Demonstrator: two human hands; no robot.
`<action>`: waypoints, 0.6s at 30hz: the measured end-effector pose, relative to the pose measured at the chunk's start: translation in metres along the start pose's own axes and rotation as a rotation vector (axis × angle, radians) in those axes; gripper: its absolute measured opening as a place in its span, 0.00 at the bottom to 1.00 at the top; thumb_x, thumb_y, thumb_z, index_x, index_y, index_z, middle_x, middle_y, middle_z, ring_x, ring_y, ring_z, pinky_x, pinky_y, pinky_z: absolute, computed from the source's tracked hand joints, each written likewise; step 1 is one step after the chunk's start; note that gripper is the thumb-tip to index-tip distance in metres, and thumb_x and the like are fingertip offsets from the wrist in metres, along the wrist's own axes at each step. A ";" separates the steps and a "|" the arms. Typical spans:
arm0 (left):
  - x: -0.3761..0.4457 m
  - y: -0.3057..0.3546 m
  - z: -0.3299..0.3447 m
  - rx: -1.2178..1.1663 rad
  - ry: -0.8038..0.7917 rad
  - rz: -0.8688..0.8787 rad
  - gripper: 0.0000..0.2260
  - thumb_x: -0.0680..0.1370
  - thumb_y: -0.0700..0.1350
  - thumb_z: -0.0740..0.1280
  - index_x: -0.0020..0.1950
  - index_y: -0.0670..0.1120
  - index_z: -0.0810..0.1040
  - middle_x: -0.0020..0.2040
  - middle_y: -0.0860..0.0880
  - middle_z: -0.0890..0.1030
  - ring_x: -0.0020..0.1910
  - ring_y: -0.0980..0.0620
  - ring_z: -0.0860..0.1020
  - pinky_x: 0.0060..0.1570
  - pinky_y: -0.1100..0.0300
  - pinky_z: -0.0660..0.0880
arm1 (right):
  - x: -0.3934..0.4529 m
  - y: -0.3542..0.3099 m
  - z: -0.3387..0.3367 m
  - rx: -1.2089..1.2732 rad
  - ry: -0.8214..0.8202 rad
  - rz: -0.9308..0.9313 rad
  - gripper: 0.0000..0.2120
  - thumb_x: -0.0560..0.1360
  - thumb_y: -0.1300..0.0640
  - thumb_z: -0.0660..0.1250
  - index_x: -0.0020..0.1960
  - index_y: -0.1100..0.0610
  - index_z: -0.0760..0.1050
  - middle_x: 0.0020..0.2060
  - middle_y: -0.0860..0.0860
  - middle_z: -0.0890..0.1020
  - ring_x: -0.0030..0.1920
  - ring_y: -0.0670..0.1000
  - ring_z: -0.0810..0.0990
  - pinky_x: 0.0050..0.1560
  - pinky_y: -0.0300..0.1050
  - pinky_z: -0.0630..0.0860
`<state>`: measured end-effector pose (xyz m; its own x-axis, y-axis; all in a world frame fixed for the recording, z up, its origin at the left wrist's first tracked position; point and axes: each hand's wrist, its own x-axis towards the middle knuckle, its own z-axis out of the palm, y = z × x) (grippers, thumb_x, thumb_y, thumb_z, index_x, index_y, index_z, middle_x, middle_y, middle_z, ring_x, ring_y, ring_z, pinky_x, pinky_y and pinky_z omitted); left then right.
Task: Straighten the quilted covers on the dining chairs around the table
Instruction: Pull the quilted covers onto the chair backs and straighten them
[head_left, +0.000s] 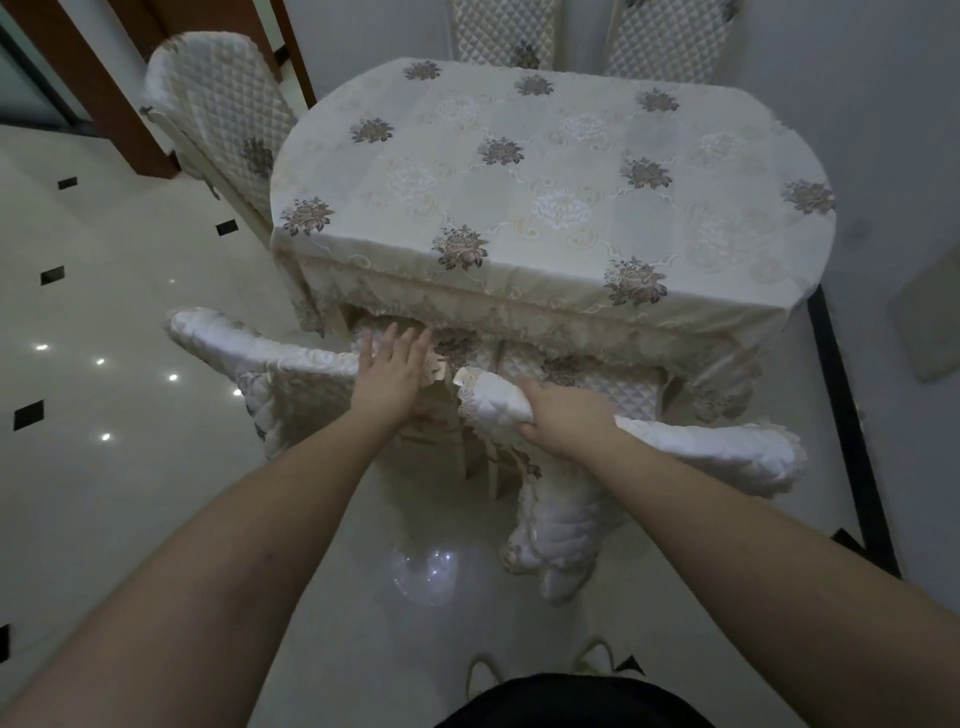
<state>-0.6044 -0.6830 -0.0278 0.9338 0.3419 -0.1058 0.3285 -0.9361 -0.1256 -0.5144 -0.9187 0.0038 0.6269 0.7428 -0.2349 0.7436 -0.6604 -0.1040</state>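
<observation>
A: Gripping now — right hand (563, 410) curled round the bunched cover (675, 447) on the near-right chair back; left hand (392, 376) spread flat on the neighbouring chair's cover (291, 374).

B: Soft, light, slippery satin, I'd say. Take the lace hem. Table edge (519, 306) just beyond; open floor (130, 364) left.

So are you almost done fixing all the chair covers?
Not yet. The side chair cover and the two far covers look smooth already. In hand are the two nearest: the left hand lies open on the near left cover, and the right hand grips the near right cover, bunched with a flap hanging down. That one still needs smoothing.
</observation>
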 end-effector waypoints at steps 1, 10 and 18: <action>0.002 -0.003 0.006 0.005 -0.020 -0.031 0.41 0.71 0.55 0.72 0.76 0.47 0.52 0.74 0.45 0.61 0.75 0.42 0.54 0.72 0.38 0.46 | 0.005 -0.004 0.001 -0.014 0.006 0.003 0.27 0.75 0.42 0.60 0.70 0.51 0.60 0.55 0.53 0.80 0.49 0.58 0.80 0.38 0.47 0.70; 0.014 0.005 0.009 0.075 0.002 -0.104 0.20 0.75 0.51 0.67 0.65 0.48 0.68 0.61 0.46 0.75 0.61 0.42 0.71 0.64 0.39 0.60 | 0.021 -0.010 0.004 -0.098 0.044 -0.019 0.23 0.78 0.42 0.58 0.68 0.53 0.63 0.50 0.54 0.81 0.45 0.58 0.80 0.36 0.47 0.67; 0.014 0.006 0.012 0.074 0.020 -0.103 0.20 0.75 0.50 0.67 0.65 0.49 0.67 0.59 0.47 0.75 0.59 0.43 0.71 0.64 0.40 0.60 | 0.021 -0.009 0.007 -0.099 0.056 -0.020 0.23 0.78 0.42 0.57 0.67 0.53 0.63 0.49 0.53 0.81 0.45 0.58 0.80 0.37 0.48 0.68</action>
<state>-0.5908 -0.6825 -0.0424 0.8985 0.4335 -0.0689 0.4121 -0.8872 -0.2074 -0.5098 -0.8979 -0.0070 0.6220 0.7624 -0.1786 0.7735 -0.6337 -0.0114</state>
